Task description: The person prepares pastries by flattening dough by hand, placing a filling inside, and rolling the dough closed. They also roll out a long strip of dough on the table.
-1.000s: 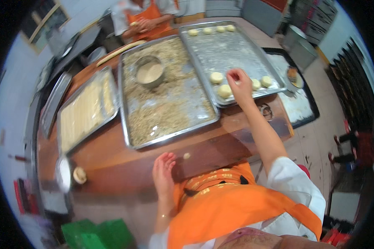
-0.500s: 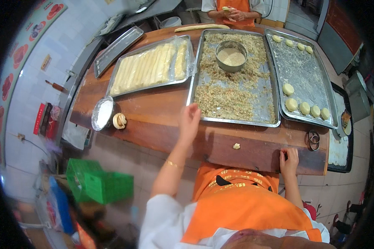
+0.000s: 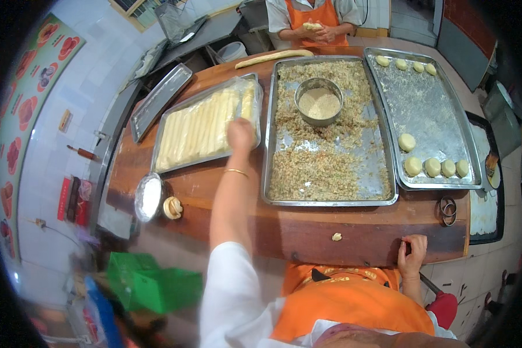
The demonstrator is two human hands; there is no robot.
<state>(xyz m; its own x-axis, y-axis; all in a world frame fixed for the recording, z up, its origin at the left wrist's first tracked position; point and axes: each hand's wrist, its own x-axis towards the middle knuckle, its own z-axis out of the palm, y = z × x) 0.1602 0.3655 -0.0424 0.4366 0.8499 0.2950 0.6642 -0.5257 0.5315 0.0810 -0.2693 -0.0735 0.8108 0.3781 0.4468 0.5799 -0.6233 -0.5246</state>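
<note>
My left hand (image 3: 241, 135), blurred by motion, reaches over the right edge of a metal tray (image 3: 155, 152) of long pale dough ropes (image 3: 200, 124). A clear plastic sheet (image 3: 231, 93) partly covers the ropes. What the fingers do there is hidden by the blur. On the table's front edge rests my right hand (image 3: 412, 255), loosely curled, with nothing visible in it. To its left lies a small dough scrap (image 3: 337, 236). Two or more metal ring cutters (image 3: 448, 210) are just beyond it, to the right.
A large tray (image 3: 330, 203) of crumbly filling holds a round metal bowl (image 3: 319, 103) of pale crumbs. Right of it, a floured tray (image 3: 435, 110) carries several dough rounds (image 3: 413, 166). A flour bowl (image 3: 151, 197) and coiled dough piece (image 3: 172, 207) sit left. A co-worker (image 3: 314, 26) handles dough opposite.
My left hand has moved forward and left, from beside the filling tray to over the dough-rope tray. My right hand has stayed at the table edge. The view has shifted slightly.
</note>
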